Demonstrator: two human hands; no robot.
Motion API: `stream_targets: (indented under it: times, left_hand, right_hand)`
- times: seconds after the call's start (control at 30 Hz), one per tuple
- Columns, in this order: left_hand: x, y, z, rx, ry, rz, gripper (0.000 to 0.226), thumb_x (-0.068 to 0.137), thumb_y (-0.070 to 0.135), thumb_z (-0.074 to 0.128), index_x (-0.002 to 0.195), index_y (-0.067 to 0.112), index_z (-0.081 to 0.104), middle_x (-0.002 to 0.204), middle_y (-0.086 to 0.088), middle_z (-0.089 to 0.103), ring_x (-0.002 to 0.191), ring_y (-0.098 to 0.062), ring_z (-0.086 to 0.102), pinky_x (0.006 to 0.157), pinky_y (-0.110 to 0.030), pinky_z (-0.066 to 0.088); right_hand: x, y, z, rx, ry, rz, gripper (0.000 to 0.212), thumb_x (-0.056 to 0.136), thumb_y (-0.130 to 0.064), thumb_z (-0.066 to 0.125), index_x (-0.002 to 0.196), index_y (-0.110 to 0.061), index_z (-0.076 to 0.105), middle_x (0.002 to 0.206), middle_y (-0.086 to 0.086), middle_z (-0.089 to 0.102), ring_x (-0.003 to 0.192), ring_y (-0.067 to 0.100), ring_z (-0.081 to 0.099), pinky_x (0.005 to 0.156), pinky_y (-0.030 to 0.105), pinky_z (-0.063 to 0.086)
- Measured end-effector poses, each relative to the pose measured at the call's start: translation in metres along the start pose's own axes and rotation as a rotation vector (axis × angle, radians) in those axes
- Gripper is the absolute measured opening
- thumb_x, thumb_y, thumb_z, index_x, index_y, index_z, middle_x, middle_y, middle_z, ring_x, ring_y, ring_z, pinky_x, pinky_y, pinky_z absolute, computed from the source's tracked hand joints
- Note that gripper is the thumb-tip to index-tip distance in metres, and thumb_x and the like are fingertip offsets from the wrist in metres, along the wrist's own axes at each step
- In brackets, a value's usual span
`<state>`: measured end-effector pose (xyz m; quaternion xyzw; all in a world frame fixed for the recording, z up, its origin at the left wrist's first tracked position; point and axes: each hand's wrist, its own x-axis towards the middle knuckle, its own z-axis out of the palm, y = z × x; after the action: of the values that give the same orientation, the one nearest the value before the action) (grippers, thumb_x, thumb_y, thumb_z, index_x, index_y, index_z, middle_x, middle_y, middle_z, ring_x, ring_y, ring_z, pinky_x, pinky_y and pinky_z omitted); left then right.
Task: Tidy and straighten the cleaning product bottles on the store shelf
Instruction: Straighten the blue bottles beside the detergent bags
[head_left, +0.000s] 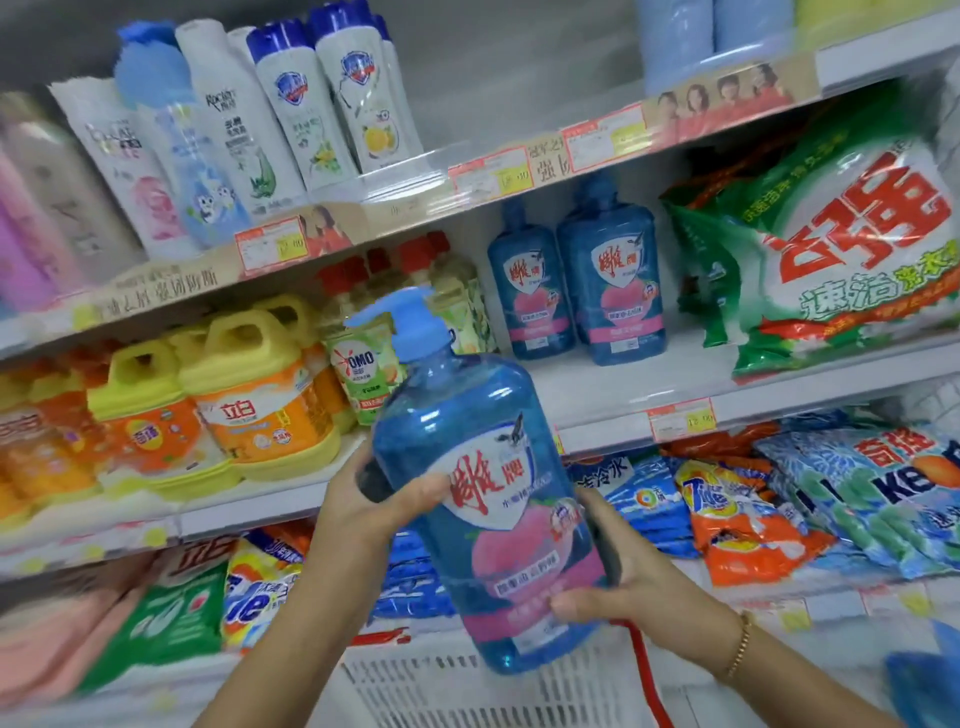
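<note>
- Head view: a large blue bottle (483, 415) of see-through plastic, round-shouldered and filled with blue liquid, is held in the air in front of the middle shelf (597, 384), touching no shelf.
- It tilts, with its light-blue pump head (410, 312) leaning to the left and its base lower right.
- Its glossy label has a white shield with red characters above a pink band.
- The left hand (384, 499) holds the bottle's upper left side; the grip is closed on it, thumb across the front at the label's edge.
- The right hand (618, 577) holds the lower right side; the grip wraps the body, thumb pressed on the pink band. A thin gold bracelet (740, 644) circles that wrist.
- Two matching blue bottles (613, 291) stand upright side by side, touching, further back on the middle shelf.
- To their left stand squat orange jugs (260, 400) with yellow moulded handles, packed close in rows.
- To their right a shiny green-and-white detergent bag (841, 244) lies slumped and crinkled.
- The upper shelf carries tall white bottles (332, 104) with blue caps.
- Below, soft printed sachets (737, 519) lie overlapping, and a white slotted plastic crate (441, 680) sits beneath the hands.
</note>
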<state>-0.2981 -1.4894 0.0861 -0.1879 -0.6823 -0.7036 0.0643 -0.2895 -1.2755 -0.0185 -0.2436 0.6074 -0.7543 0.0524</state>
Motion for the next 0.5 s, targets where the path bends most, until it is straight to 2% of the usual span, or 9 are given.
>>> stream_targets:
  times: [0.1,0.17,0.23,0.3,0.33,0.4,0.43,0.5]
  left_hand:
    - [0.012,-0.002,-0.019,-0.154,0.024,-0.029,0.097,0.026,0.053,0.094,0.108,0.009,0.065,0.099,-0.003,0.074,0.086,-0.018,0.071,0.063,-0.027,0.057]
    - [0.016,-0.005,-0.03,-0.217,-0.051,-0.056,0.083,0.042,0.051,0.092,0.112,0.013,0.067,0.113,-0.005,0.07,0.1,-0.02,0.068,0.074,-0.031,0.058]
    - [0.018,-0.01,-0.038,-0.26,-0.134,-0.126,0.078,0.048,0.048,0.091,0.116,0.02,0.068,0.123,-0.005,0.066,0.11,-0.022,0.065,0.082,-0.036,0.057]
    - [0.02,-0.015,-0.039,-0.36,-0.192,-0.248,0.076,0.043,0.043,0.094,0.112,0.021,0.071,0.119,-0.006,0.069,0.106,-0.022,0.067,0.077,-0.036,0.058]
    - [0.022,-0.016,-0.039,-0.406,-0.203,-0.273,0.078,0.042,0.042,0.095,0.112,0.019,0.071,0.117,-0.006,0.07,0.104,-0.022,0.068,0.075,-0.035,0.058]
    - [0.028,-0.018,-0.041,-0.445,-0.163,-0.226,0.075,0.041,0.042,0.095,0.109,0.018,0.073,0.113,-0.006,0.071,0.1,-0.021,0.069,0.073,-0.034,0.058]
    - [0.031,-0.016,-0.042,-0.455,-0.134,-0.188,0.07,0.039,0.042,0.095,0.102,0.019,0.076,0.108,-0.005,0.073,0.096,-0.019,0.071,0.071,-0.033,0.058]
    - [0.035,-0.013,-0.048,-0.489,-0.094,-0.15,0.068,0.037,0.043,0.094,0.098,0.018,0.077,0.105,-0.005,0.074,0.095,-0.02,0.071,0.073,-0.034,0.059]
  right_hand:
    - [0.023,0.004,0.013,0.119,0.057,-0.04,0.094,0.055,-0.032,0.09,0.136,-0.024,0.042,0.128,-0.002,0.061,0.118,0.02,0.058,0.092,0.032,0.05]
    - [0.038,0.004,0.022,0.332,0.104,0.019,0.099,0.041,-0.039,0.094,0.128,-0.02,0.053,0.12,0.003,0.066,0.108,0.02,0.064,0.082,0.029,0.054]
    - [0.051,0.005,0.033,0.571,0.106,0.111,0.092,0.032,-0.04,0.096,0.115,-0.014,0.066,0.111,0.009,0.07,0.097,0.022,0.068,0.072,0.031,0.057]
    - [0.062,0.001,0.044,0.73,0.013,0.19,0.074,0.041,-0.044,0.093,0.107,-0.014,0.073,0.113,0.011,0.069,0.098,0.025,0.068,0.073,0.038,0.057]
    - [0.067,-0.003,0.049,0.772,-0.03,0.222,0.064,0.054,-0.047,0.087,0.107,-0.015,0.072,0.116,0.012,0.068,0.101,0.027,0.067,0.078,0.044,0.057]
    - [0.076,-0.007,0.058,0.788,-0.057,0.288,0.047,0.08,-0.052,0.062,0.107,-0.015,0.073,0.118,0.013,0.066,0.101,0.03,0.066,0.084,0.053,0.051]
    - [0.081,-0.008,0.06,0.785,-0.05,0.312,0.049,0.087,-0.054,0.051,0.106,-0.015,0.073,0.119,0.013,0.066,0.102,0.031,0.065,0.087,0.055,0.048]
    - [0.09,-0.012,0.068,0.762,-0.079,0.304,0.053,0.083,-0.059,0.054,0.111,-0.017,0.071,0.123,0.014,0.063,0.106,0.033,0.063,0.089,0.057,0.046]
